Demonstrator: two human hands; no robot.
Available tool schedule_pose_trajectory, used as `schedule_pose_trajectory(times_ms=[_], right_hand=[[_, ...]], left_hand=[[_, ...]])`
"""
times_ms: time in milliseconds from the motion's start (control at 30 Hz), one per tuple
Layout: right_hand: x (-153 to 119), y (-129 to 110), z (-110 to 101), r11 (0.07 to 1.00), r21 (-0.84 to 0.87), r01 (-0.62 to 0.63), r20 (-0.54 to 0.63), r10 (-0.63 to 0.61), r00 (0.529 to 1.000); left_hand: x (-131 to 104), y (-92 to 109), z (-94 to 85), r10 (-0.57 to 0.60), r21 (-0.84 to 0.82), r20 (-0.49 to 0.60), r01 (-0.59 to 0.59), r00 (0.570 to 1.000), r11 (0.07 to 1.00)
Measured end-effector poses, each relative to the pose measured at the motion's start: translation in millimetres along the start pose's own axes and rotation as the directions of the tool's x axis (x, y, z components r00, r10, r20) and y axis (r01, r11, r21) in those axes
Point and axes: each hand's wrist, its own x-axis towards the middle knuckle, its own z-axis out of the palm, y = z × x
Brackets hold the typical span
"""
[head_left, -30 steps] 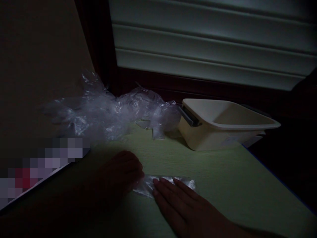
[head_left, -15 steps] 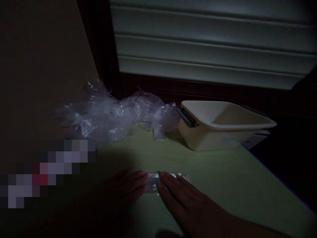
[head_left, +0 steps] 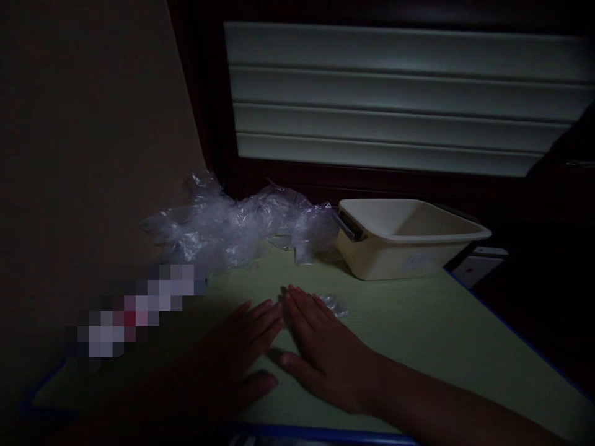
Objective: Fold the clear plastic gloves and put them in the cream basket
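We note clear, crinkled plastic film (head_left: 335,305) on the table (head_left: 432,347), on the right-edge side of the right hand's (head_left: 330,362) fingers, the nearer of 2 hands. Its long axis we cannot tell. Right and left hand (head_left: 244,353) fingers extend nearly together, thumbs apart, pinching nothing visible.

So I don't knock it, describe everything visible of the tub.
The tub is cream, apparently plastic, with flared walls, a rim and a dark handle on its left end. A pale patch, perhaps a label, marks its near side. It stands upright and open on the table, near the right edge. A plastic heap sits by its left end, contact unclear. The left hand and right hand don't touch it.
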Motion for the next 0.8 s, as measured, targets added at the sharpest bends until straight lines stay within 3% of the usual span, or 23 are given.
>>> schedule_pose_trajectory(times_ms=[200, 300, 400, 667, 800], right_hand=[[-1.3, 16.9, -2.7, 0.999, -0.02, 0.046, 0.003, -0.046, 0.999], [-0.1, 22.8, -9.1, 0.997, -0.054, 0.054, 0.038, -0.052, 0.998], [1.2, 27.1, -14.2, 0.997, -0.077, 0.032, 0.058, -0.028, 0.998], [0.4, 36.8, -17.3, 0.995, -0.099, 0.003, 0.085, 0.006, 0.996], [-0.4, 43.4, -16.8, 0.998, -0.059, 0.023, 0.058, -0.02, 0.998]], left_hand=[[-5.0, -1.1, 8.8, -0.023, 0.009, -0.058, 0.024, 0.998, 1.0], [-4.7, -1.9, 10.4, 0.009, 0.015, -0.033, -0.009, 0.999, 1.0], [-3.8, -2.1, 9.2, -0.001, 0.026, 0.019, 0.0, 1.0, 1.0], [-7.2, 2.0, 2.5, -0.026, 0.041, -0.02, 0.027, 0.999, 0.999], [-6.4, 3.2, -1.3, 0.01, 0.127, -0.035, -0.006, 0.999, 0.992]])
